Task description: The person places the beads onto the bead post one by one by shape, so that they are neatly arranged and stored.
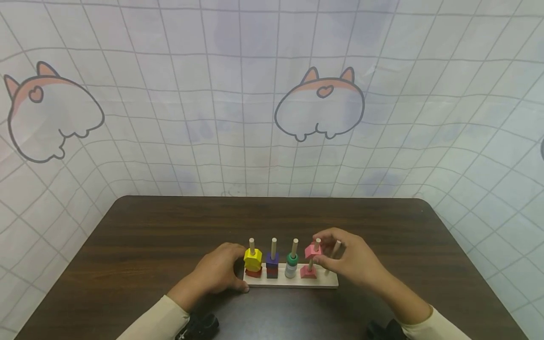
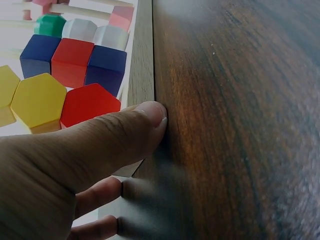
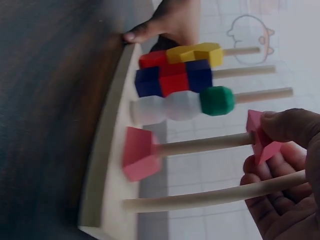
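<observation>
Around the left end of a wooden peg stand [image 1: 293, 283], my left hand [image 1: 218, 270] grips with its thumb on the front edge and fingers behind. My right hand [image 1: 357, 262] pinches a pink block [image 3: 257, 135] threaded near the top of a peg [image 3: 207, 145]. Below it on that peg, another pink block [image 3: 141, 154] sits on the stand. To the left, pegs carry a green bead [image 3: 217, 100] over white beads [image 3: 181, 105], blue blocks [image 3: 199, 75] around a red one, and yellow hexagonal blocks [image 2: 39, 100] above a red one [image 2: 90, 105].
A bare peg [image 3: 200, 198] rises at the stand's right end, beside my right fingers. The stand rests on a dark wooden table [image 1: 170, 222]. Behind hangs a white grid-patterned cloth [image 1: 221, 94] with cartoon animal drawings. Black devices [image 1: 199, 327] show by both wrists.
</observation>
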The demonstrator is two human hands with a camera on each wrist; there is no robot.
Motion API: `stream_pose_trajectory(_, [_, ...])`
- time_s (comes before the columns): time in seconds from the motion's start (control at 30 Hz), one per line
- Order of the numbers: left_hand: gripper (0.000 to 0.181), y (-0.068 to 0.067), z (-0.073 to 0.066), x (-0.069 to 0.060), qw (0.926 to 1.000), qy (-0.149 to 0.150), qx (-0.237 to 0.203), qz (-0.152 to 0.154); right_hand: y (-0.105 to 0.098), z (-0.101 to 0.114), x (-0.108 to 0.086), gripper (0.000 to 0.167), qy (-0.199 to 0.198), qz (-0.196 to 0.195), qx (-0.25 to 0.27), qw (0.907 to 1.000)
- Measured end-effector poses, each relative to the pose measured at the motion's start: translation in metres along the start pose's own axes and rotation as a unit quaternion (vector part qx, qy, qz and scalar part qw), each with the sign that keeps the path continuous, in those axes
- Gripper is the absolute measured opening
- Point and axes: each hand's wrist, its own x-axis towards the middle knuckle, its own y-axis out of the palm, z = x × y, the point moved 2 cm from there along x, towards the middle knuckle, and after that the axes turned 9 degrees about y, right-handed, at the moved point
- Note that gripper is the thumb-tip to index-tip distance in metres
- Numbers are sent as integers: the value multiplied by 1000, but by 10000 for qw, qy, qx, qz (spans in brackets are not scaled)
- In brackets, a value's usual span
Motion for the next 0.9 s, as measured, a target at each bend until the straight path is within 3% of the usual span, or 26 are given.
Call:
stream_pose_trajectory(0.17, [67, -2, -2, -1, 9999, 145, -72, -44, 8, -14, 0, 32, 241, 177, 331, 9990])
stream_pose_trajectory(0.4, [66, -3, -2, -3, 9998, 182, -59, -40, 25, -32, 2, 19, 236, 451, -71, 9987])
stream_pose_trajectory(0.63, [67, -2, 0, -3, 9999, 158, -33, -39, 36, -43, 2, 20, 272, 627, 0, 9977])
stream_pose_trajectory(0.9, [72, -1, 3, -3, 9994, 284, 179, 97, 37, -46, 2, 23, 234, 573, 47, 9981])
